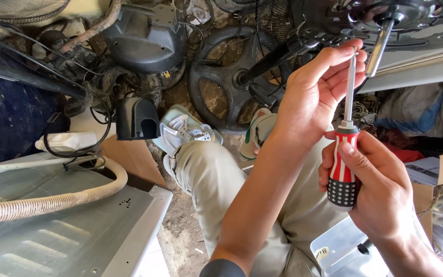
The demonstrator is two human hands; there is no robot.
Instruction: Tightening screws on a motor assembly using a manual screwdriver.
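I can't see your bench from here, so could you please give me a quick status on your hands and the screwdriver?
Right hand gripping screwdriver handle. Left hand pinching the shaft tip. Metal rod close beside the tip.

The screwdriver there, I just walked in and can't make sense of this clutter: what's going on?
A seated person holds a screwdriver upright in both hands. The right hand grips its red, white and dark striped handle, while the left hand pinches the tip of the metal shaft with its fingertips. Around their legs lie fan parts: a round black base, a dark motor cover and a ribbed hose over a grey metal panel.
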